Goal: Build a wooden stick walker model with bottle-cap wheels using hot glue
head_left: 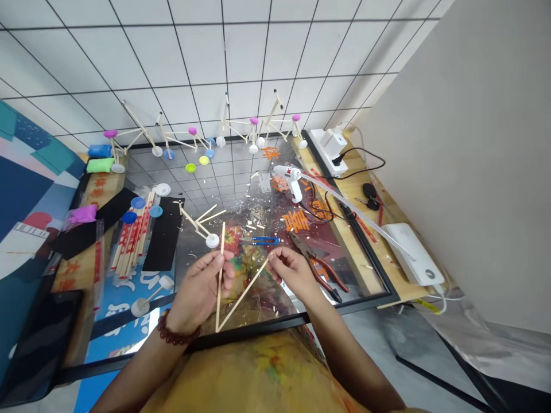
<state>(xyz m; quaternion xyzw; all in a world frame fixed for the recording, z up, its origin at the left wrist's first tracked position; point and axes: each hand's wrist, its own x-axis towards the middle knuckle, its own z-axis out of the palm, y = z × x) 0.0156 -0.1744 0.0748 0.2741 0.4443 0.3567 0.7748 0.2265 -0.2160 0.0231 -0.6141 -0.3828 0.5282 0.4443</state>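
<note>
Pliers (305,249) lie right of the held sticks (243,295) (a glue gun (294,186) behind both).

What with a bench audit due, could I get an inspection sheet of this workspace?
Surface: black-framed glossy panel, scraps scattered.
Job's things: sticks meeting in a V; stick assemblies along the back.
Clutter: pliers, blue snips, red-wrapped bundle.
Hands: left hand holds one stick, right hand the other's end.
Cables: black cord from power strip, looping near glue gun.
Surroundings: tiled wall behind, grey wall right.
</note>
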